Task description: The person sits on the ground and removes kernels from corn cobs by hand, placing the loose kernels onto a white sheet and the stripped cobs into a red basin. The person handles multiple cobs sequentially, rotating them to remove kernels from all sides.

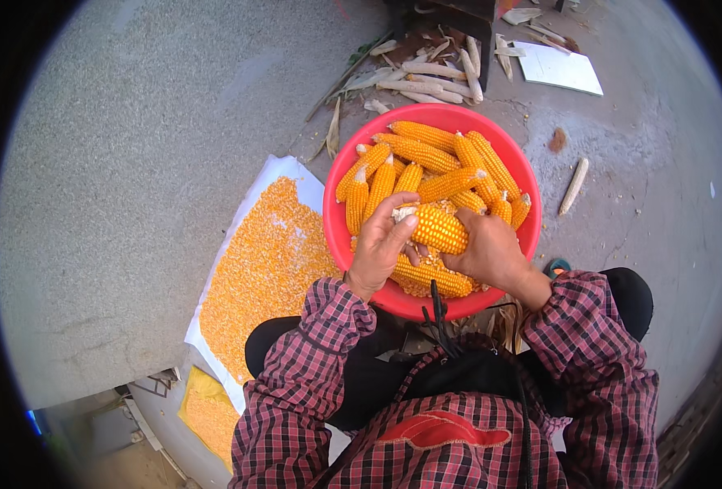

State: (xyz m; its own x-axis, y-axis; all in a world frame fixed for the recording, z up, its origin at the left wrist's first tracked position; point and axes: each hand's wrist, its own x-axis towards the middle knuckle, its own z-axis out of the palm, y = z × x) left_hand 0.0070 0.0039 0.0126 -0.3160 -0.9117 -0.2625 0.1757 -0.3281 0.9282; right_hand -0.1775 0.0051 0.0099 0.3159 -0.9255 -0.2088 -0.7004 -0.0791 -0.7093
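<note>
An ear of yellow corn (439,230) lies between my two hands, above a round red plastic basin (524,177). My left hand (380,244) grips its pale end with thumb and fingers. Around its other end my right hand (489,247) is closed, its fingertips partly hidden. Whole husked ears (419,153) fill the far half of the basin. Below my hands another ear (432,276) rests on loose kernels in the near half.
Loose corn kernels (263,275) cover a white sheet (205,333) left of the basin. A yellow sack (199,382) with kernels lies nearer. Bare cobs (425,85) and husks are heaped beyond the basin, by a dark wooden stand (486,43). One cob (574,186) and a white board (559,68) lie right.
</note>
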